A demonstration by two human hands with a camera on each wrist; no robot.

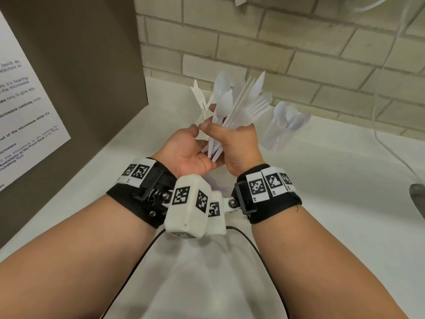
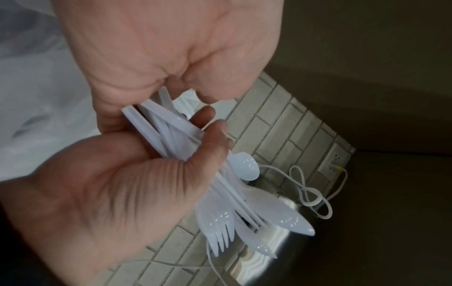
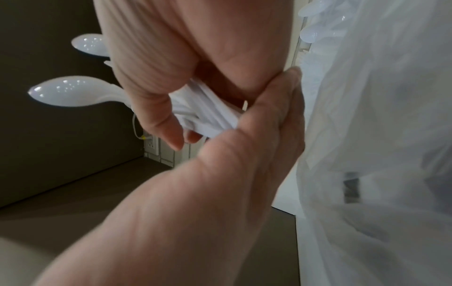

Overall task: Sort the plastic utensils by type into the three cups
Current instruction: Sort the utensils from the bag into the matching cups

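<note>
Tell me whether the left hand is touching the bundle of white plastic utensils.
Touching. The left wrist view shows the left hand with its fingers on the handles of the bundle of white plastic utensils.

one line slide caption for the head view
Right hand grips a mixed bundle of plastic utensils while left hand picks at it, beside a cup of spoons.

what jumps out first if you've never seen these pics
A mixed bundle of white plastic utensils, spoons, forks and knives fanned upward, gripped by the right hand at centre, with the left hand touching it. To its right, a clear cup already holds spoons, on the white counter.
</note>
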